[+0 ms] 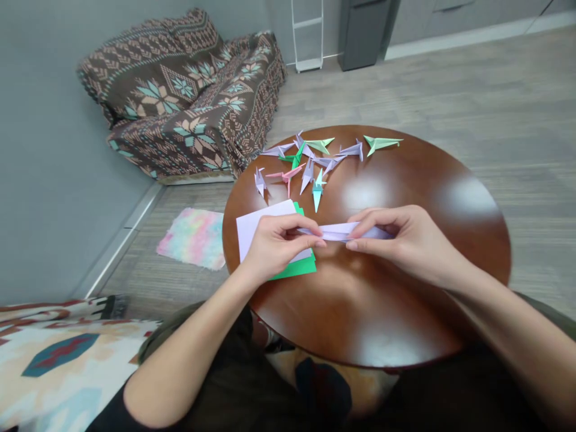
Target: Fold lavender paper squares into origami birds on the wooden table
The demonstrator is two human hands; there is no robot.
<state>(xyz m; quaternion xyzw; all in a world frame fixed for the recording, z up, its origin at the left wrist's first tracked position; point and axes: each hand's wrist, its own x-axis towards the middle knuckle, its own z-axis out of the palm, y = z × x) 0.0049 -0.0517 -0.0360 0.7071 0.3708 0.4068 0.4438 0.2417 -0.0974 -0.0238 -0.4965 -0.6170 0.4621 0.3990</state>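
A narrow folded strip of lavender origami paper [335,232] is stretched between my two hands above the table. My left hand [281,240] pinches its left end between thumb and fingertips. Further right, my right hand [396,237] grips the other end, and its fingers cover part of the paper. Under my left hand lies a stack of square paper, a lavender sheet [252,231] on top and green sheets [299,267] sticking out below. Beyond my hands several folded paper cranes sit in a group, among them a pink one [287,177] and a turquoise one [317,191].
The round brown table [450,240] has a glossy top with light reflections. A pale green crane [380,144] rests near its far edge. Behind it at left stands a sofa [193,108] under a patterned cover. A pastel rug [193,237] lies on the floor.
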